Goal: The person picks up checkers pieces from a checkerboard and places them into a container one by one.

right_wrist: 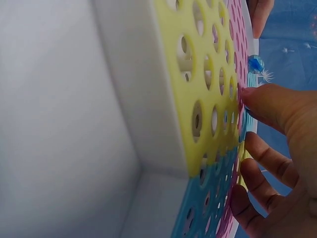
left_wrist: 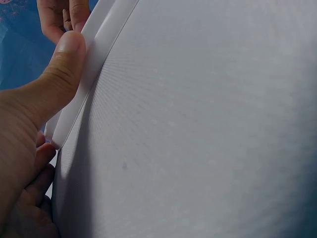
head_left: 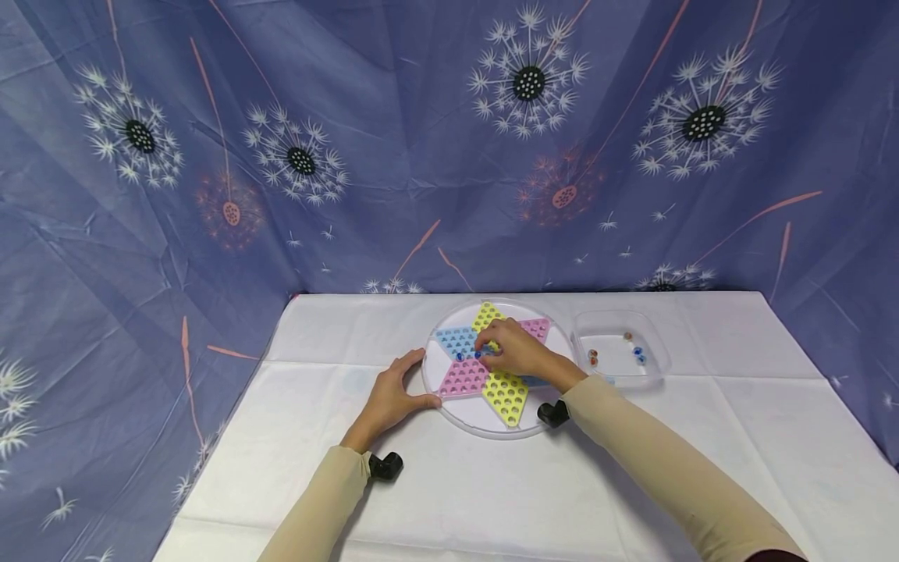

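A round white Chinese checkers board [head_left: 449, 416] has a star of yellow, pink and light blue hole-filled points. My left hand [head_left: 390, 400] rests at its left rim, thumb and fingers spread along the edge; in the left wrist view the thumb lies on the rim. Over the star, my right hand [head_left: 516, 349] pinches a blue marble [head_left: 477, 355] between thumb and index finger, at the inner part of the light blue point. Another blue marble [head_left: 460, 357] sits in a hole just left of it; the right wrist view shows a blue marble [right_wrist: 255, 64] beyond the thumb.
Right of the board stands a clear plastic box [head_left: 660, 343] with several blue and orange-brown marbles inside. My right forearm passes in front of the box. White cloth [head_left: 477, 499] covers the table, and a blue dandelion-print curtain [head_left: 421, 140] hangs behind it.
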Demonstrator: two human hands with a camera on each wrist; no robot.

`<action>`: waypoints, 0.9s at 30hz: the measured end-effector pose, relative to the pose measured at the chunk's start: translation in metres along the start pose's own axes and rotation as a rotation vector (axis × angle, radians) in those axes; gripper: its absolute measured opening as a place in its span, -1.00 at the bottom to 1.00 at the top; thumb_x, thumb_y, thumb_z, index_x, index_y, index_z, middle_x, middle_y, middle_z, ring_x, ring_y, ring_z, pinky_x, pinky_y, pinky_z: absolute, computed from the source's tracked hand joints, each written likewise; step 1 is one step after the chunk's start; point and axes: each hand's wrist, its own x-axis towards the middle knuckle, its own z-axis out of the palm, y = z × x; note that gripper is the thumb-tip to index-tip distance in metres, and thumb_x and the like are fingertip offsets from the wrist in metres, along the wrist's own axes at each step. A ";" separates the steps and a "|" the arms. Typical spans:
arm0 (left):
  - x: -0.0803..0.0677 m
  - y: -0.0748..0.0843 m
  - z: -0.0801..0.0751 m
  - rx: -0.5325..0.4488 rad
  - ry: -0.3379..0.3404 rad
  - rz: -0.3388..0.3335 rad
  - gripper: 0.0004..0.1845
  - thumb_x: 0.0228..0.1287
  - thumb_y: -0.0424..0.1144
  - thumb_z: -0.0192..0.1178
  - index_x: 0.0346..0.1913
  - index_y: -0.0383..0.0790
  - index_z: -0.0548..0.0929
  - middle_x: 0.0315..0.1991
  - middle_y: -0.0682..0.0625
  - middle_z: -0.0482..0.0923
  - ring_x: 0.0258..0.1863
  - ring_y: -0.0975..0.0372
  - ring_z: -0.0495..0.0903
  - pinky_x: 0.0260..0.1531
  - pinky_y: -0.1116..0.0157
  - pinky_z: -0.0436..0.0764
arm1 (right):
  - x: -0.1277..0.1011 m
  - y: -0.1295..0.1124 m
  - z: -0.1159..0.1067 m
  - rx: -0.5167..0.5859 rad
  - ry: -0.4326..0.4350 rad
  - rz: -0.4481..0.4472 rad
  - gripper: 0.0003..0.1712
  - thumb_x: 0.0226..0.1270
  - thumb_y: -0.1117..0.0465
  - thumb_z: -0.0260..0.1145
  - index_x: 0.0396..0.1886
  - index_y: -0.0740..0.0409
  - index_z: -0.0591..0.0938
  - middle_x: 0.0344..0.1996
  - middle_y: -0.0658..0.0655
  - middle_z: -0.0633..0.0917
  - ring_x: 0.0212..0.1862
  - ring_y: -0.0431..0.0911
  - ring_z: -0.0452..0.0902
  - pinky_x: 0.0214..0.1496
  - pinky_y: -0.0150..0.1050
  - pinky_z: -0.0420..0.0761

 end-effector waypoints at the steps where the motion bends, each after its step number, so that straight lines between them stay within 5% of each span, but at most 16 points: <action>1: 0.000 0.000 0.000 0.001 0.000 -0.001 0.09 -0.10 0.01 0.67 0.54 -0.15 0.38 0.53 -0.13 0.31 0.55 -0.07 0.18 0.56 -0.03 0.11 | 0.000 0.000 0.000 0.000 0.000 -0.003 -0.83 0.30 0.23 0.47 -0.12 0.04 0.80 -0.10 0.04 0.72 -0.04 0.02 0.49 0.17 0.05 0.46; 14: -0.001 0.001 0.000 0.005 0.003 -0.001 0.09 -0.11 -0.01 0.68 0.53 -0.16 0.38 0.53 -0.12 0.31 0.55 -0.06 0.19 0.56 0.00 0.13 | 0.001 -0.003 -0.008 0.021 0.007 -0.042 -0.84 0.32 0.21 0.47 -0.11 0.07 0.80 -0.11 0.02 0.72 -0.02 0.06 0.56 0.07 -0.01 0.55; 27: 0.000 0.002 0.000 0.020 -0.003 -0.009 0.11 -0.11 0.01 0.68 0.54 -0.15 0.37 0.53 -0.13 0.30 0.55 -0.07 0.19 0.55 0.01 0.17 | 0.004 -0.017 -0.028 0.092 0.111 -0.085 -0.79 0.36 0.21 0.47 -0.06 0.16 0.76 -0.06 0.09 0.67 -0.02 0.09 0.60 0.04 0.02 0.62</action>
